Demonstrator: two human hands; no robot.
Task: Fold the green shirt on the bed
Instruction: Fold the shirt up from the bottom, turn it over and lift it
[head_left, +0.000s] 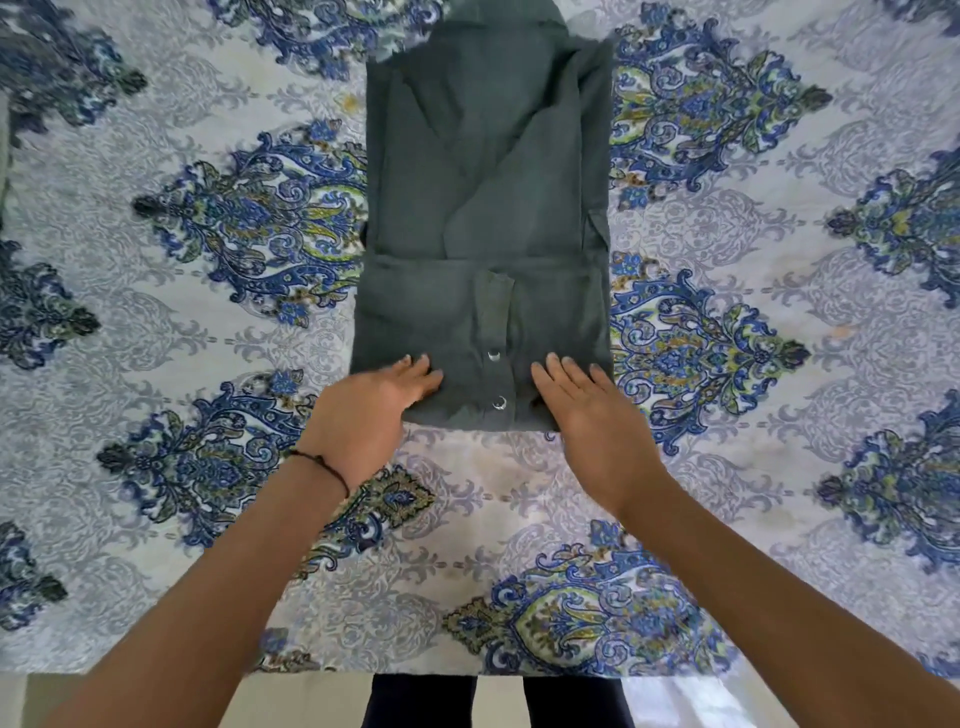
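Observation:
The green shirt (483, 171) lies on the bed as a long narrow rectangle, sleeves folded in across the back. Its near end is turned up over itself, showing the button placket with two silver snaps (496, 379). My left hand (369, 410) rests on the near left corner of that turned-up flap, fingers slightly curled at the cloth's edge. My right hand (587, 410) lies flat on the near right corner, fingers together and stretched out. Whether either hand pinches the cloth I cannot tell.
The bed is covered by a white sheet (208, 312) with blue and green paisley medallions, spreading wide on both sides of the shirt. The bed's near edge (467, 673) runs along the bottom, with my legs and pale floor below it.

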